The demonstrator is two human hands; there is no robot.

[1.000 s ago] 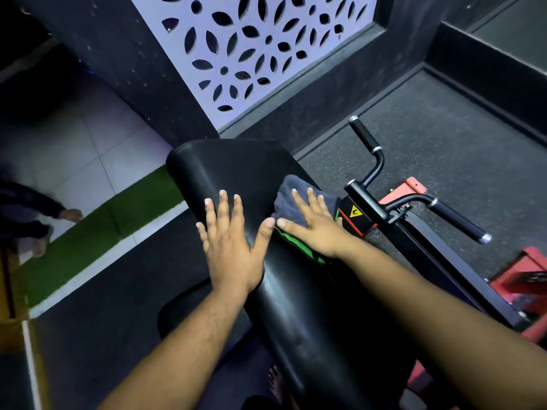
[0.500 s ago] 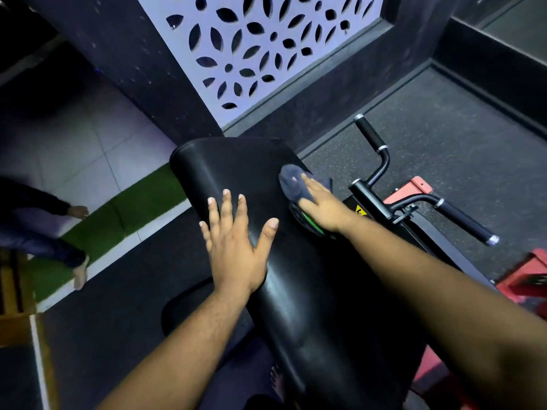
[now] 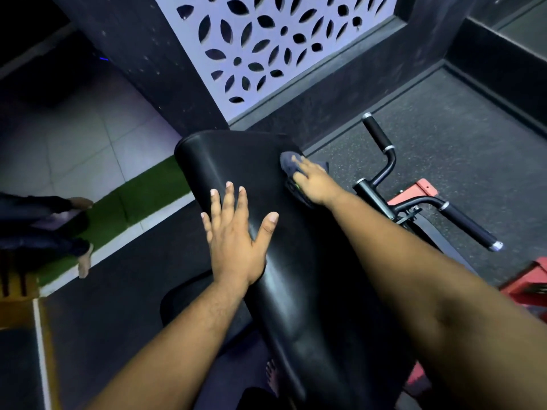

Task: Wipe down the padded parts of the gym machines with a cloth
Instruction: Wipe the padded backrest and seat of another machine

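Head view: my left hand (image 3: pixel 233 241) lies spread flat on the black pad (image 3: pixel 266 179); my right hand (image 3: pixel 313 184) presses the cloth (image 3: pixel 288 162) against it with straight fingers.

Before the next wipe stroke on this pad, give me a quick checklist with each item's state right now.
1. Cloth under the right hand: ok, fingers lie on it.
2. Cloth touching the black pad: ok, at the pad's far right edge.
3. Left hand bracing the pad: ok, flat, fingers spread.
4. Stroke path free of the left hand: ok, hands apart.
5. Handlebars beside the right arm: ok, not touching.
6. Pad surface already wiped: cannot tell.
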